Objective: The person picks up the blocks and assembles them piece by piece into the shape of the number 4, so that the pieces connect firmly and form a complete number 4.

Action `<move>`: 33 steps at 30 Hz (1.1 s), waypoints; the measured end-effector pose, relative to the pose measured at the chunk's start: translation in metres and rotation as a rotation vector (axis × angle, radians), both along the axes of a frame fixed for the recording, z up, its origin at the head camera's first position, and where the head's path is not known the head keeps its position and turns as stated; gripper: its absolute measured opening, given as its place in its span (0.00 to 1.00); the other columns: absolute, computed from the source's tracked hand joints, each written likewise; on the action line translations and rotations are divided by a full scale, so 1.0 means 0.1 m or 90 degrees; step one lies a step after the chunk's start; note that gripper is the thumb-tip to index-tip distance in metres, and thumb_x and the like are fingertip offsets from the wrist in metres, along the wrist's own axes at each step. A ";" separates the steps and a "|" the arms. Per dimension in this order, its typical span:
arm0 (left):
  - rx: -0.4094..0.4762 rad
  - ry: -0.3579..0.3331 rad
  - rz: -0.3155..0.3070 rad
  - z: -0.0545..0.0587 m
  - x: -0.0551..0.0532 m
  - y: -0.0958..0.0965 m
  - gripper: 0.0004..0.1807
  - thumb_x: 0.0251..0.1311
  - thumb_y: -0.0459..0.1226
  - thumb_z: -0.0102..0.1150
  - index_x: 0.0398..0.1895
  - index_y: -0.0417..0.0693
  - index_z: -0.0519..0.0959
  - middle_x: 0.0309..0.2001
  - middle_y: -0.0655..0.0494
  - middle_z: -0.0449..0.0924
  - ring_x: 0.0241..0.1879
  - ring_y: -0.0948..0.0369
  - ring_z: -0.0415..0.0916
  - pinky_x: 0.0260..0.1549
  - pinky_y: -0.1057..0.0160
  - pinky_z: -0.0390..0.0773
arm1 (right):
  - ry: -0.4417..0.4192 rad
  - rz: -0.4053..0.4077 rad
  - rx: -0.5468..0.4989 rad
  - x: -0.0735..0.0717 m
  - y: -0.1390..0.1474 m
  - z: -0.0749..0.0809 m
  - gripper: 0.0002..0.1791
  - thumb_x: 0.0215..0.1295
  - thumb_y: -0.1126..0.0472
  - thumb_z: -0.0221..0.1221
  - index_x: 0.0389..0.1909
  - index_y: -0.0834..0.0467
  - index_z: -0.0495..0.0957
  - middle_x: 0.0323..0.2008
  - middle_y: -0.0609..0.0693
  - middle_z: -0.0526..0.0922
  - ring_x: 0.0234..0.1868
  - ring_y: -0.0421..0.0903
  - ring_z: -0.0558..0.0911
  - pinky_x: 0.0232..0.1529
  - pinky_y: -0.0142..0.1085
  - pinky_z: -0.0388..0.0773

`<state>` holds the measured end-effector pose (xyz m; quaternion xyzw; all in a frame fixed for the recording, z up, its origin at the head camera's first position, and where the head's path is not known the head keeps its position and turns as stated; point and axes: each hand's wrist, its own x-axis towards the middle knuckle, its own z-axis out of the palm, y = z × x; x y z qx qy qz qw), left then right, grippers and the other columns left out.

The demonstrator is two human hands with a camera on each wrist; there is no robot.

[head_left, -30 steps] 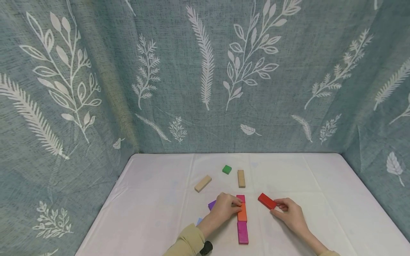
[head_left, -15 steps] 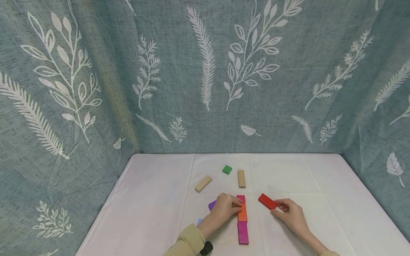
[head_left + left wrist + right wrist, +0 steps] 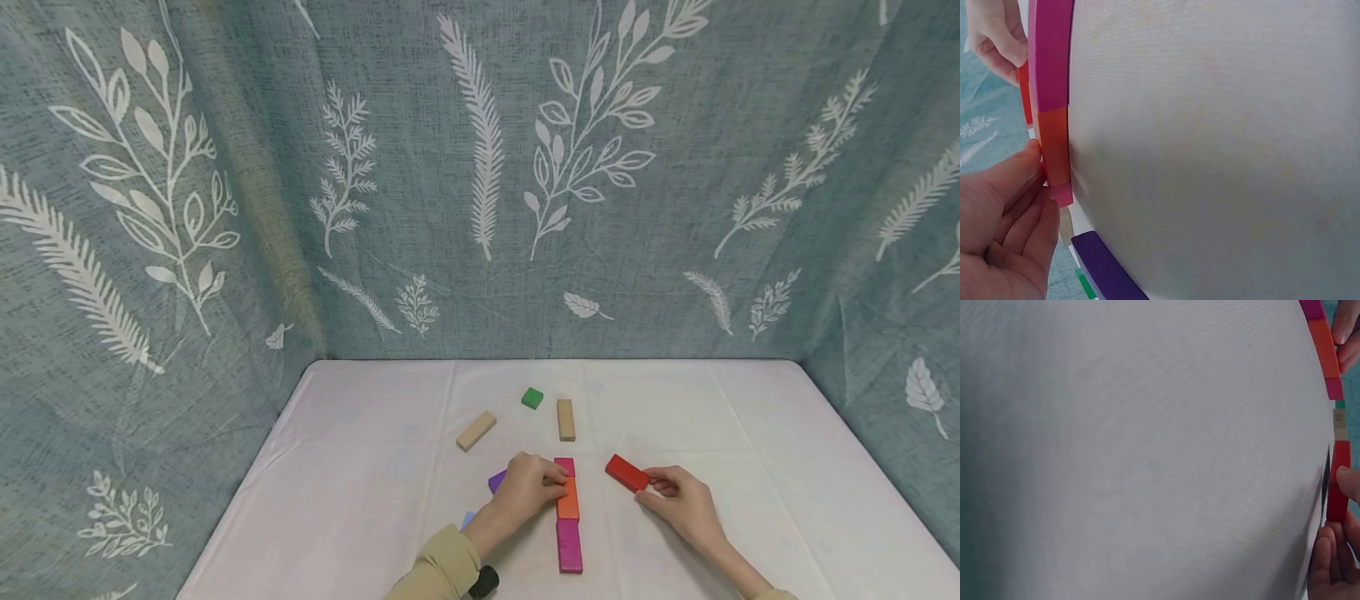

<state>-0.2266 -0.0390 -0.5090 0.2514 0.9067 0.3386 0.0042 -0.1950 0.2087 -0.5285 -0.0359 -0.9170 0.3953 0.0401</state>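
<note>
In the head view a row of flat blocks runs lengthwise: a magenta block (image 3: 569, 547) at the near end, an orange block (image 3: 567, 499) in the middle, a pink block (image 3: 564, 467) at the far end. My left hand (image 3: 522, 487) pinches the orange block around its far end; in the left wrist view the thumb tip meets its side. Right of the row, a red block (image 3: 626, 472) lies at a slant, its near end between the thumb and fingers of my right hand (image 3: 681, 502). The right wrist view shows that red block (image 3: 1340, 458) partly covered by the thumb.
Beyond the row lie two plain wooden blocks (image 3: 476, 431) and a small green block (image 3: 532, 398). A purple block (image 3: 497, 481) and a light blue piece (image 3: 468, 519) are partly hidden by my left arm. A black object (image 3: 484, 581) sits by the left sleeve.
</note>
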 end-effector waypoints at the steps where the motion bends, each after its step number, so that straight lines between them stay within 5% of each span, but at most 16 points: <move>1: 0.001 0.001 -0.001 0.00 0.00 0.00 0.06 0.49 0.35 0.70 0.32 0.45 0.88 0.35 0.59 0.88 0.40 0.64 0.84 0.46 0.67 0.77 | -0.001 0.001 -0.004 0.00 0.00 0.00 0.21 0.49 0.63 0.70 0.45 0.66 0.80 0.36 0.53 0.83 0.34 0.40 0.78 0.35 0.25 0.77; 20: -0.002 -0.017 0.003 -0.01 -0.01 0.00 0.06 0.49 0.36 0.70 0.32 0.45 0.88 0.36 0.60 0.88 0.40 0.64 0.84 0.46 0.67 0.78 | 0.084 0.032 -0.031 -0.04 0.09 0.14 0.18 0.51 0.64 0.69 0.44 0.63 0.81 0.36 0.51 0.84 0.33 0.29 0.76 0.37 0.25 0.79; 33: -0.007 -0.013 0.001 0.00 0.00 -0.01 0.06 0.50 0.36 0.70 0.32 0.46 0.88 0.35 0.60 0.88 0.40 0.65 0.83 0.46 0.68 0.77 | 0.135 0.056 -0.031 -0.05 0.05 0.37 0.18 0.51 0.63 0.70 0.44 0.61 0.82 0.39 0.52 0.84 0.35 0.38 0.79 0.41 0.35 0.82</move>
